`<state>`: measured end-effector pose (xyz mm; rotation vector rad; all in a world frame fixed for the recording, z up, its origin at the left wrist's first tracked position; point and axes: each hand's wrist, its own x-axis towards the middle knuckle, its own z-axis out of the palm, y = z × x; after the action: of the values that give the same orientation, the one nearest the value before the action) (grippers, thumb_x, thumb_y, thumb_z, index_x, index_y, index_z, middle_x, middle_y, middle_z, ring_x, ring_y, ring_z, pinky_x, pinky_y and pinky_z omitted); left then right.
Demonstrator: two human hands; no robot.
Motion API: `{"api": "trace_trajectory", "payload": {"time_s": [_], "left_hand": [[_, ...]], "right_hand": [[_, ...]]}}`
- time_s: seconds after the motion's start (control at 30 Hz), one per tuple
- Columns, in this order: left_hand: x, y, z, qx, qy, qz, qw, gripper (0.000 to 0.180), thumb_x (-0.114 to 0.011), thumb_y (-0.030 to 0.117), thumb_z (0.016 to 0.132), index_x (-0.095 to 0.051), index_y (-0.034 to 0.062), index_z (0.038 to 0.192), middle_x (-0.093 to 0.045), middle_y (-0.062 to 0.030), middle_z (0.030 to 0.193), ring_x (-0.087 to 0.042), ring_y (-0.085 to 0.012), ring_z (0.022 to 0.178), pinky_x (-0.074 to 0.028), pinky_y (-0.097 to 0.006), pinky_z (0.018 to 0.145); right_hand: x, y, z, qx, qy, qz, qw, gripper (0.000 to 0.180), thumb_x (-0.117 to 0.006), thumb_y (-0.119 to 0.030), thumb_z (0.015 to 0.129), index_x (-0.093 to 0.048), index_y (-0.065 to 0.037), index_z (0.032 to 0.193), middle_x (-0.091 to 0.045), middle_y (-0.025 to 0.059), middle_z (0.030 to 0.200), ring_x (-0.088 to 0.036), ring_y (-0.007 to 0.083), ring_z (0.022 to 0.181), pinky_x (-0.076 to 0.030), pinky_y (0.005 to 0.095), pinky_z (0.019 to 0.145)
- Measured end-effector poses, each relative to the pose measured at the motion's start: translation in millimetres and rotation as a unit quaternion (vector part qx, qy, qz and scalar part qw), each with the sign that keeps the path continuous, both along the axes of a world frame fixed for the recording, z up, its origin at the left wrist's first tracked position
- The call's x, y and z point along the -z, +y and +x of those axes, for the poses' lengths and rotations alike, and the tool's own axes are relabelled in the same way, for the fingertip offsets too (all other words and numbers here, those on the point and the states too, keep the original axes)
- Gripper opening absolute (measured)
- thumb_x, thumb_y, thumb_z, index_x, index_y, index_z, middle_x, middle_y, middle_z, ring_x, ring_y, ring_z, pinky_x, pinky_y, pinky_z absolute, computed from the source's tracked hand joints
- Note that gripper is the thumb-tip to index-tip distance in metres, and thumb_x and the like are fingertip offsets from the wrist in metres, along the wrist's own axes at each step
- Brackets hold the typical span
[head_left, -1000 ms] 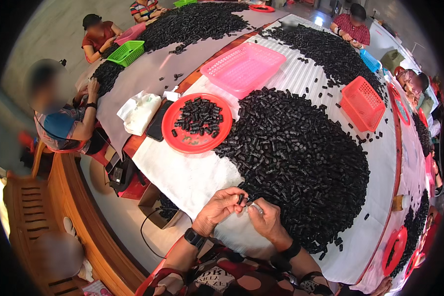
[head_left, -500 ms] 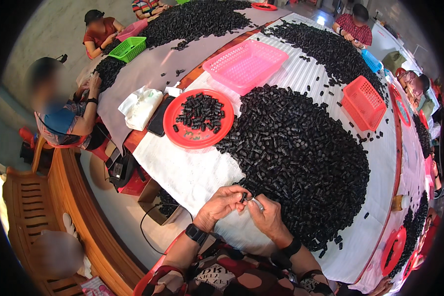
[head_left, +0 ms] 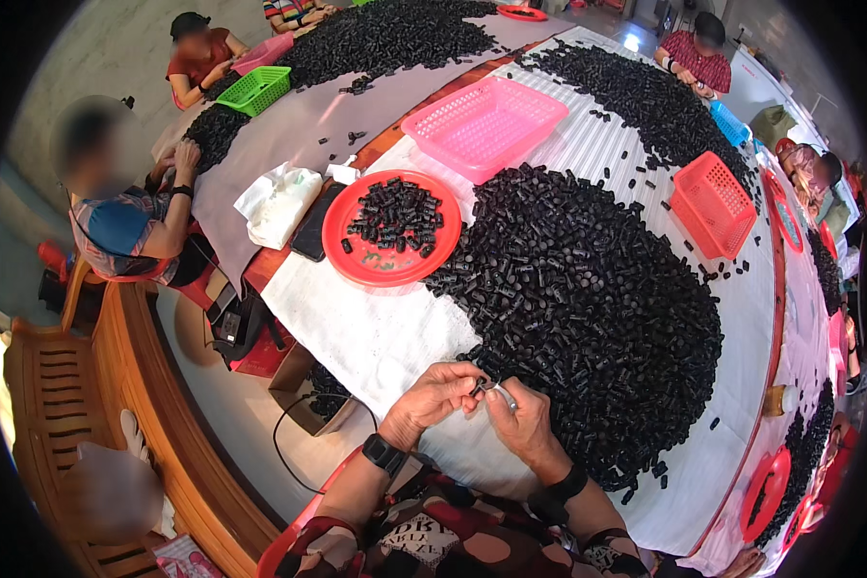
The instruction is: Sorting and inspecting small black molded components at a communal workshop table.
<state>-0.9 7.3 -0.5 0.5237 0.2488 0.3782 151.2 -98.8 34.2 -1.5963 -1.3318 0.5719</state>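
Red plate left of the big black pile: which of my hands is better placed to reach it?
Probably your left hand: it is nearer the red plate and pinches a small black piece. Your right hand sits farther off, beside the black pile, gripping something pale.

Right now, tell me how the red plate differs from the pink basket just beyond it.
Shape: the red plate is round, while the pink basket is rectangular.
Depth: the plate is shallow; the basket has raised side walls.
Surface: the plate looks solid, with black pieces on it; the basket is perforated.
Both stand on the table, next to the large black pile.
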Motion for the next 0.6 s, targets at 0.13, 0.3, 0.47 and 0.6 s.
{"api": "trace_trajectory", "payload": {"time_s": [0.13, 0.3, 0.47, 0.6], "left_hand": [[0.3, -0.7, 0.3, -0.002, 0.011, 0.003, 1.0, 0.025, -0.062, 0.015, 0.088, -0.06, -0.0043, 0.105, -0.064, -0.0106, 0.089, -0.06, -0.0146, 0.069, -0.049, -0.029, 0.064], [2.1, 0.3, 0.1, 0.007, 0.005, 0.004, 1.0, 0.024, -0.063, 0.016, 0.088, -0.06, -0.004, 0.101, -0.063, -0.0095, 0.083, -0.056, -0.0148, 0.066, -0.045, -0.028, 0.06], [4.0, -0.8, -0.1, -0.002, 0.019, 0.0, 1.0, 0.023, -0.063, 0.016, 0.088, -0.06, -0.0043, 0.099, -0.062, -0.0094, 0.08, -0.056, -0.0149, 0.067, -0.044, -0.028, 0.059], [2.2, -0.6, 0.7, 0.0, 0.019, 0.002, 1.0, 0.023, -0.063, 0.016, 0.088, -0.06, -0.004, 0.098, -0.061, -0.0092, 0.08, -0.056, -0.0144, 0.067, -0.044, -0.027, 0.059]], "right_hand": [[-0.7, 0.1, -1.4, 0.002, -0.001, -0.002, 1.0, 0.024, -0.063, -0.021, 0.086, -0.054, -0.002, 0.074, -0.057, 0.0161, 0.064, -0.06, 0.0343, 0.058, -0.045, 0.0383, 0.05], [2.7, -0.1, -0.2, 0.0, -0.013, 0.0, 1.0, 0.025, -0.064, -0.022, 0.085, -0.053, -0.002, 0.073, -0.057, 0.0161, 0.063, -0.06, 0.0342, 0.057, -0.045, 0.0381, 0.049], [-0.1, -0.7, -0.9, -0.001, -0.015, -0.004, 1.0, 0.025, -0.064, -0.021, 0.084, -0.053, -0.002, 0.072, -0.056, 0.0159, 0.063, -0.06, 0.0343, 0.056, -0.045, 0.0383, 0.048], [0.5, -0.8, -0.5, -0.009, -0.032, 0.001, 0.999, 0.026, -0.064, -0.021, 0.084, -0.052, -0.003, 0.071, -0.056, 0.0153, 0.061, -0.059, 0.0337, 0.054, -0.045, 0.0382, 0.047]]}}
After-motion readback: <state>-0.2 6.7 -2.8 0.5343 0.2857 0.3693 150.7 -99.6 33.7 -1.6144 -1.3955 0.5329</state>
